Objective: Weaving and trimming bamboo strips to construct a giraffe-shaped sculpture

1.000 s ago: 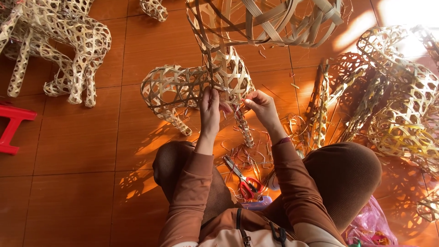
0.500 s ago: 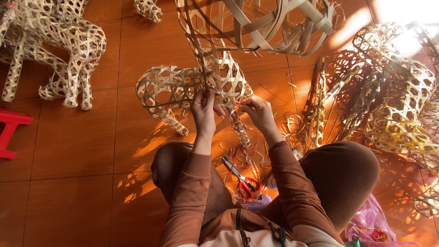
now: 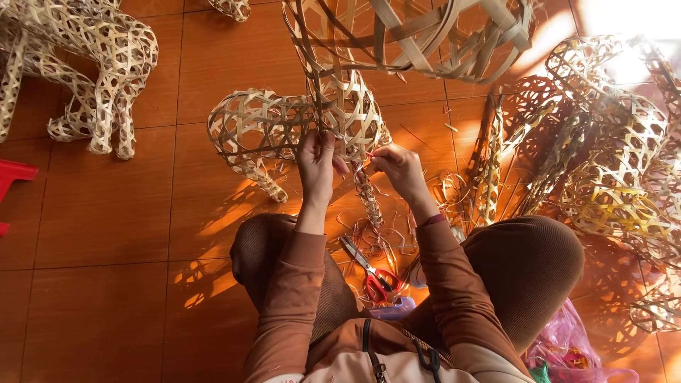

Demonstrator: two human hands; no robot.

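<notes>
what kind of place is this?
Likely a bamboo-weaving craft workshop, worked on a tiled floor: both hands on a woven animal frame, more finished frames piled around, red-handled scissors among strip offcuts.

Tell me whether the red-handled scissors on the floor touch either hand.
Apart. The head view shows the red-handled scissors lying on the tile floor between the knees, with bare floor between them and the left hand and right hand.

Woven bamboo animal frame [image 3: 284,131], open lattice.
Stands on tiled floor; pale strips, rounded body left, slender leg [image 3: 367,198] pointing down.
</notes>
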